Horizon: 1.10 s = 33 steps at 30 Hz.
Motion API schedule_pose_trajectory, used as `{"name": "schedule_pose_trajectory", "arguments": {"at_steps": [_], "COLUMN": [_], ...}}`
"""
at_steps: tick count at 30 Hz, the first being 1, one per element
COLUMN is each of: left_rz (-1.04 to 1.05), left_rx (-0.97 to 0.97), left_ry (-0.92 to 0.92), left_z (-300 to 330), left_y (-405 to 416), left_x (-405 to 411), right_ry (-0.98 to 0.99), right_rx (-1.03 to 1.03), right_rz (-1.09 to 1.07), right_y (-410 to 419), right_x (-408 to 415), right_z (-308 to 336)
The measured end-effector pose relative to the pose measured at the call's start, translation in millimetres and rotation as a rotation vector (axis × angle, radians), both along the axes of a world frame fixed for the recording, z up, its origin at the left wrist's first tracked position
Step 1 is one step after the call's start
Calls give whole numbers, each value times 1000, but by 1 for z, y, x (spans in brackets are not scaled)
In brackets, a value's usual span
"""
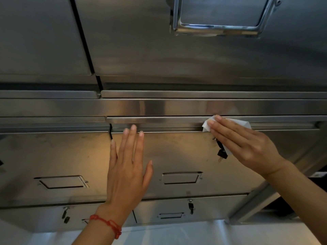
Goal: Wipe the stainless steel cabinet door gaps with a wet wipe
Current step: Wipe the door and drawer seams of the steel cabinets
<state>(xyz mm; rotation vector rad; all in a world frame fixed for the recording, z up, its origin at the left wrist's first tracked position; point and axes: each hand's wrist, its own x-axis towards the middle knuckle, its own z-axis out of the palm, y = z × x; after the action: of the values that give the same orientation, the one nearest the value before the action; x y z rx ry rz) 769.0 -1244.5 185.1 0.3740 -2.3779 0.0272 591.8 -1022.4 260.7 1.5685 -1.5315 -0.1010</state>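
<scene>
Dim, warm-lit steel, wide-angle bend at the edges.
A soft amber glow pools on the cabinet door at centre; upper panels fall grey and murky, the chrome handle catches bright glints, and everything looks slightly soft, corners darkest.

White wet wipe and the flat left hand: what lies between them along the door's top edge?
In the head view, only bare stainless steel door edge lies between the left hand and the white wet wipe.

Both hands are raised, left hand flat with fingers spread, right hand with fingers straight.
</scene>
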Motion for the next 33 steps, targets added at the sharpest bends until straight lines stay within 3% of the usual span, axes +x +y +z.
{"name": "schedule_pose_trajectory", "arguments": {"at_steps": [21,33], "left_rz": [-175,-97], "left_rx": [10,17], "left_ry": [-28,-80], "left_z": [-4,-8], "left_y": [24,58], "left_x": [-20,-38], "right_ry": [-61,-71], "right_rx": [-42,-66], "right_rz": [-66,17], "right_y": [3,17], "right_x": [14,-12], "right_z": [-4,-6]}}
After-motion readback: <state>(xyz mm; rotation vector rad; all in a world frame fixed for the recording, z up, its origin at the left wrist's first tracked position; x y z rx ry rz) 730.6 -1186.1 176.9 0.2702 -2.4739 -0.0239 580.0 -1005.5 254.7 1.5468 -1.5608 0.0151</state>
